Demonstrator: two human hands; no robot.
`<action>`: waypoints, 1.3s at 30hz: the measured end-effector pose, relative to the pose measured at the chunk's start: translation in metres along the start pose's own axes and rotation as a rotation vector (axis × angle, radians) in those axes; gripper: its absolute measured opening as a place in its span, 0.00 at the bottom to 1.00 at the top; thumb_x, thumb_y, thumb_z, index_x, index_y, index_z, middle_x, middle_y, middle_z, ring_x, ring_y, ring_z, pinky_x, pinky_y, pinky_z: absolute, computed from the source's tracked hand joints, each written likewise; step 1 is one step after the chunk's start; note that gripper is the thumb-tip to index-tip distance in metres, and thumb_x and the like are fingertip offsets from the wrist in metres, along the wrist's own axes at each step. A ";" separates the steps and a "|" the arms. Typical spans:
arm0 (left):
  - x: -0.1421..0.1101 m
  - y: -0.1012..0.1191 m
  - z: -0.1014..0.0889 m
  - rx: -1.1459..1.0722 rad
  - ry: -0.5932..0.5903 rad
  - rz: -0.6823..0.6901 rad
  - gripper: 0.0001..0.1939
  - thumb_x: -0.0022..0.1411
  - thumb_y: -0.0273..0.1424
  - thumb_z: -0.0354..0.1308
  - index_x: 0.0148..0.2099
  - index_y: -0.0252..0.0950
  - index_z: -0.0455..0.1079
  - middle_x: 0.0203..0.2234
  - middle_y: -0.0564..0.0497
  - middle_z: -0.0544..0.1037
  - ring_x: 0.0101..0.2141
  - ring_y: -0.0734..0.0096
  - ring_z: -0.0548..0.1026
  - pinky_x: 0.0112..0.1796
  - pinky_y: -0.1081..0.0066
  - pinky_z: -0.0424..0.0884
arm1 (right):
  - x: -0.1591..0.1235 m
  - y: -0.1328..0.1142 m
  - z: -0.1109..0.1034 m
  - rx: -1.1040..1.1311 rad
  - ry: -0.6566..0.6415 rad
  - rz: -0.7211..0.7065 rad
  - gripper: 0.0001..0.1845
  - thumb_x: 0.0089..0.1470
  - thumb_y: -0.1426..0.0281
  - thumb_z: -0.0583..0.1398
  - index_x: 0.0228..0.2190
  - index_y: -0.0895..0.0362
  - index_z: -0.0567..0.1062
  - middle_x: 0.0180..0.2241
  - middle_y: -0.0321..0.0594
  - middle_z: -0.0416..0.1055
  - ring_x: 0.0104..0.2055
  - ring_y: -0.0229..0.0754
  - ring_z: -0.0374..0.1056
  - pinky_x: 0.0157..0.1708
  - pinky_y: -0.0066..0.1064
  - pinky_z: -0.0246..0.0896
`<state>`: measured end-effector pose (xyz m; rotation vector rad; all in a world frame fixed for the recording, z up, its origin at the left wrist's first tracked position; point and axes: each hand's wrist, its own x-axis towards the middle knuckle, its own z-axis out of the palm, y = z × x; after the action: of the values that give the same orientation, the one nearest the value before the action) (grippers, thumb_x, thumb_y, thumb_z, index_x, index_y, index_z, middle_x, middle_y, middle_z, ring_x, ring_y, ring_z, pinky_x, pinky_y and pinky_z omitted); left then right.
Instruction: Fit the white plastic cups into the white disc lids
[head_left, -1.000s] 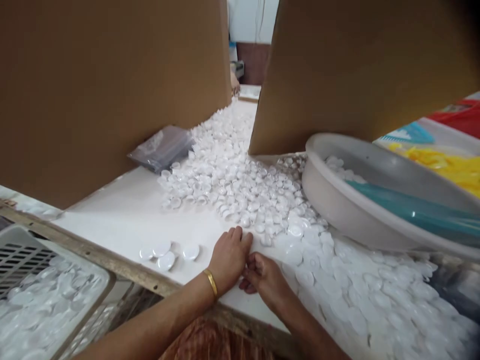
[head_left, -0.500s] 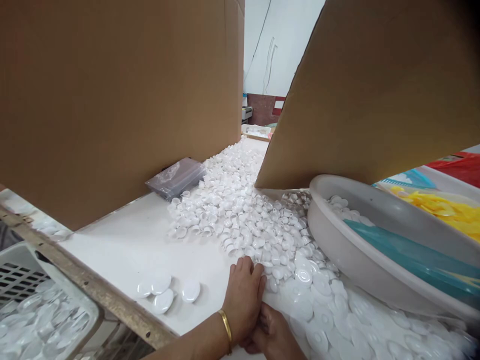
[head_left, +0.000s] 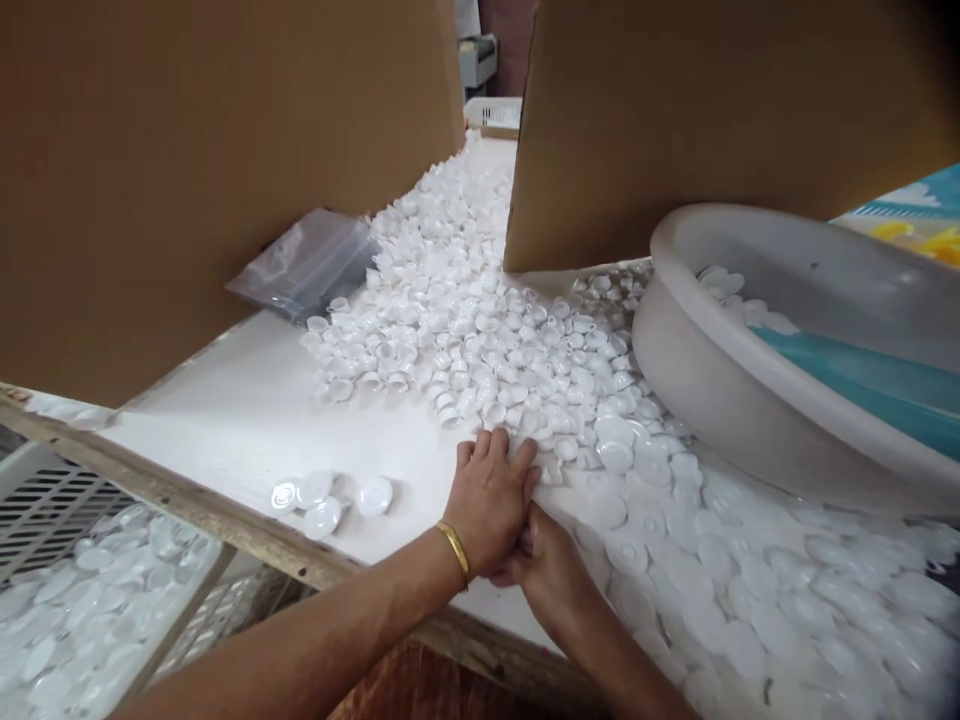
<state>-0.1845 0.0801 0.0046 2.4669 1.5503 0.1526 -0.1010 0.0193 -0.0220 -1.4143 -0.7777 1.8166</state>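
Observation:
My left hand [head_left: 491,495], with a gold bangle on the wrist, rests palm down on the white table [head_left: 247,420], fingers together at the near edge of a big heap of small white plastic caps [head_left: 487,340]. My right hand [head_left: 551,560] sits just under and beside it, fingers curled, partly hidden by the left hand; what it holds, if anything, is hidden. Larger flat white lids [head_left: 675,560] spread to the right of both hands. A few loose lids [head_left: 322,497] lie to the left.
Two tall cardboard sheets [head_left: 187,170] [head_left: 712,110] stand behind the heap. A grey basin [head_left: 720,390] with caps and a teal piece leans at right. A clear plastic bag [head_left: 307,265] lies by the left cardboard. A white crate [head_left: 97,590] of lids sits lower left, beyond the wooden table edge [head_left: 225,520].
The view has tilted up and back down. My left hand crept forward into the edge of the cap heap, and my right hand stayed tucked under it.

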 end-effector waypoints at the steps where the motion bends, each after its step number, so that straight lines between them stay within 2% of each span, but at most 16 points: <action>1: 0.000 0.001 0.000 0.009 0.004 0.000 0.15 0.66 0.36 0.39 0.48 0.40 0.63 0.39 0.46 0.64 0.41 0.60 0.61 0.41 0.59 0.58 | 0.000 -0.001 0.000 -0.001 -0.002 -0.001 0.24 0.39 0.73 0.58 0.42 0.55 0.64 0.32 0.39 0.74 0.27 0.44 0.71 0.24 0.33 0.67; 6: -0.005 0.002 0.002 0.063 0.063 -0.040 0.17 0.65 0.37 0.40 0.53 0.41 0.62 0.40 0.45 0.65 0.42 0.59 0.61 0.42 0.59 0.58 | -0.005 -0.001 0.000 -0.050 -0.019 -0.046 0.17 0.42 0.72 0.58 0.37 0.56 0.63 0.30 0.37 0.72 0.25 0.40 0.70 0.24 0.31 0.65; 9: -0.013 -0.011 -0.003 0.114 0.099 -0.056 0.20 0.65 0.40 0.41 0.56 0.43 0.60 0.42 0.43 0.65 0.43 0.56 0.62 0.42 0.57 0.57 | -0.015 -0.003 -0.008 -0.225 -0.022 -0.071 0.10 0.46 0.70 0.57 0.35 0.56 0.64 0.25 0.33 0.68 0.23 0.38 0.68 0.23 0.30 0.63; 10: -0.016 -0.019 -0.006 0.149 0.105 -0.063 0.21 0.64 0.42 0.40 0.57 0.44 0.60 0.42 0.42 0.66 0.43 0.55 0.62 0.42 0.56 0.57 | -0.018 -0.006 -0.012 -0.332 0.019 -0.114 0.09 0.48 0.69 0.56 0.35 0.55 0.65 0.25 0.33 0.68 0.22 0.37 0.67 0.24 0.30 0.63; 12: -0.021 -0.038 -0.015 0.238 0.117 -0.084 0.23 0.64 0.44 0.39 0.58 0.45 0.60 0.41 0.41 0.66 0.43 0.53 0.62 0.41 0.56 0.57 | -0.023 -0.013 -0.023 -0.601 0.192 -0.267 0.10 0.51 0.68 0.56 0.38 0.54 0.67 0.29 0.35 0.68 0.24 0.36 0.66 0.26 0.30 0.61; 14: -0.024 -0.057 -0.025 0.309 0.123 -0.102 0.25 0.64 0.45 0.38 0.58 0.42 0.60 0.39 0.40 0.67 0.41 0.53 0.64 0.39 0.59 0.59 | -0.024 -0.023 -0.034 -0.892 0.378 -0.411 0.12 0.53 0.67 0.57 0.41 0.54 0.67 0.36 0.39 0.68 0.27 0.37 0.65 0.28 0.31 0.59; 16: -0.026 -0.073 -0.031 0.323 0.103 -0.121 0.24 0.65 0.43 0.36 0.58 0.40 0.59 0.36 0.41 0.69 0.38 0.57 0.66 0.34 0.64 0.59 | -0.021 -0.032 -0.041 -1.141 0.470 -0.475 0.13 0.55 0.67 0.57 0.43 0.54 0.67 0.42 0.42 0.67 0.29 0.39 0.65 0.26 0.31 0.55; 18: -0.027 -0.084 -0.033 0.288 0.080 -0.158 0.23 0.67 0.41 0.35 0.57 0.39 0.58 0.35 0.44 0.71 0.33 0.61 0.68 0.28 0.68 0.57 | -0.015 -0.038 -0.042 -1.327 0.471 -0.468 0.08 0.56 0.69 0.56 0.40 0.55 0.68 0.41 0.43 0.66 0.29 0.39 0.65 0.23 0.28 0.50; 20: -0.028 -0.092 -0.032 0.251 0.096 -0.190 0.21 0.67 0.40 0.35 0.57 0.39 0.58 0.37 0.47 0.73 0.30 0.65 0.70 0.25 0.70 0.55 | -0.011 -0.041 -0.039 -1.406 0.441 -0.449 0.04 0.57 0.72 0.54 0.34 0.57 0.69 0.37 0.42 0.67 0.30 0.39 0.64 0.21 0.27 0.47; 23: -0.029 -0.098 -0.031 0.240 0.149 -0.190 0.20 0.68 0.39 0.36 0.55 0.40 0.60 0.41 0.50 0.73 0.29 0.67 0.70 0.24 0.70 0.54 | -0.013 -0.040 -0.028 -1.238 0.324 -0.425 0.04 0.56 0.73 0.55 0.29 0.58 0.69 0.32 0.39 0.69 0.30 0.37 0.65 0.24 0.25 0.50; 27: -0.029 -0.093 -0.036 0.253 0.141 -0.139 0.17 0.67 0.37 0.38 0.51 0.41 0.64 0.35 0.51 0.73 0.27 0.69 0.69 0.23 0.71 0.53 | -0.018 -0.032 -0.013 -0.833 0.025 -0.162 0.08 0.55 0.72 0.54 0.25 0.58 0.69 0.22 0.34 0.69 0.21 0.32 0.63 0.22 0.22 0.54; 30: -0.028 -0.074 -0.038 0.168 0.183 -0.068 0.16 0.67 0.34 0.39 0.49 0.40 0.65 0.34 0.51 0.72 0.28 0.70 0.69 0.25 0.71 0.57 | -0.015 -0.027 -0.009 -0.775 0.011 -0.088 0.12 0.55 0.72 0.53 0.22 0.58 0.69 0.19 0.33 0.68 0.16 0.29 0.61 0.20 0.22 0.54; 32: -0.029 -0.058 -0.034 0.027 0.141 0.021 0.15 0.66 0.34 0.42 0.49 0.39 0.66 0.34 0.51 0.72 0.29 0.72 0.69 0.27 0.72 0.60 | -0.015 -0.027 -0.013 -0.785 0.030 -0.092 0.12 0.55 0.70 0.54 0.22 0.58 0.69 0.19 0.33 0.69 0.15 0.30 0.61 0.20 0.22 0.54; 35: -0.035 -0.037 -0.021 -0.142 -0.035 0.144 0.14 0.65 0.34 0.45 0.47 0.39 0.67 0.34 0.50 0.70 0.31 0.70 0.70 0.31 0.71 0.64 | -0.022 -0.033 -0.029 -0.898 0.123 -0.191 0.09 0.55 0.67 0.55 0.27 0.57 0.72 0.23 0.35 0.71 0.20 0.33 0.65 0.22 0.24 0.56; 39: -0.047 -0.021 -0.010 -0.203 -0.152 0.135 0.13 0.65 0.34 0.45 0.45 0.38 0.69 0.35 0.49 0.69 0.34 0.68 0.70 0.35 0.69 0.66 | -0.037 -0.042 -0.065 -1.293 0.512 -0.371 0.09 0.56 0.67 0.55 0.38 0.56 0.72 0.38 0.40 0.71 0.37 0.43 0.68 0.31 0.30 0.59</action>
<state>-0.2254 0.0484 0.0104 2.3620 1.2433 0.1340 -0.0251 0.0159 0.0182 -2.1230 -1.8950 0.4710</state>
